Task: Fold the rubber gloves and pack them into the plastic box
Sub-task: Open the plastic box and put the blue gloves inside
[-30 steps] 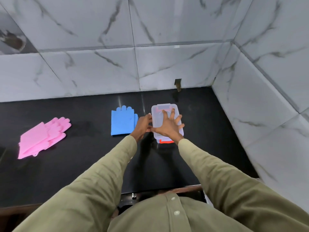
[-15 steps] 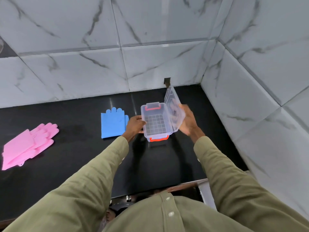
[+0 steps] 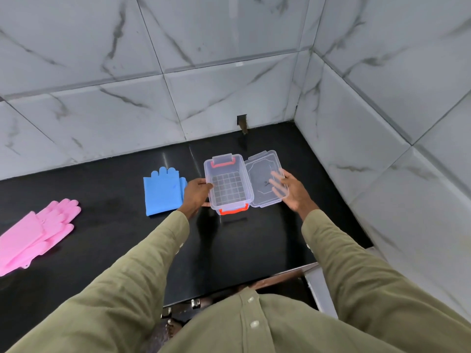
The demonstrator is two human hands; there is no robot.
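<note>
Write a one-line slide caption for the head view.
Left hand steadies the open box, right hand supports its lid; blue gloves and pink gloves lie on the counter.

Both arms reach forward, sleeved to the wrists;
left hand [image 3: 197, 192] grips the plastic box [image 3: 227, 191] wall; right hand [image 3: 291, 191], fingers straight, supports the lid [image 3: 260, 171]

A glossy black countertop [image 3: 254, 240] is recorded beneath the left hand [image 3: 197, 193] and right hand [image 3: 293, 191]. White, grey-veined wall tiles [image 3: 216, 98] are observed beyond both and to the right of the right hand, joined at a corner. A small dark notch [image 3: 242, 122] is noted at the back wall's base.
</note>
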